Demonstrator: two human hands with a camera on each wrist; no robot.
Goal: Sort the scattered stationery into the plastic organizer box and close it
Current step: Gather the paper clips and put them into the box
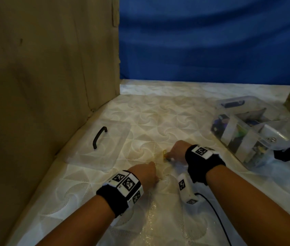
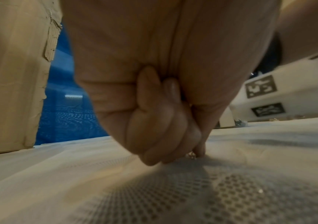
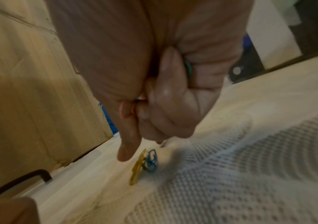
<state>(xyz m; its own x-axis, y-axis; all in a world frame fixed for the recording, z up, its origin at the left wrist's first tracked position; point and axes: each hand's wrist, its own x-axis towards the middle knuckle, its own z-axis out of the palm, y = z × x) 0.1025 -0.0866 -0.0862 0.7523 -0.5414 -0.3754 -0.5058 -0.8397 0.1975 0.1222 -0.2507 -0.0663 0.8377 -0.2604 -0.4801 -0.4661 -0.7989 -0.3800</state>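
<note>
On the patterned tablecloth (image 1: pixel 158 112), both hands gather paper clips (image 3: pixel 144 163), the right hand (image 1: pixel 178 151) curled on clips already collected, the left hand (image 1: pixel 146 173) pinching another, while the open organizer box (image 1: pixel 247 132) waits well apart, its lid (image 1: pixel 98 148) alongside.

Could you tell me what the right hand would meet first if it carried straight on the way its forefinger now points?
Probably the yellow paper clip on the table, just under the right hand; the exact gap is unclear.
</note>
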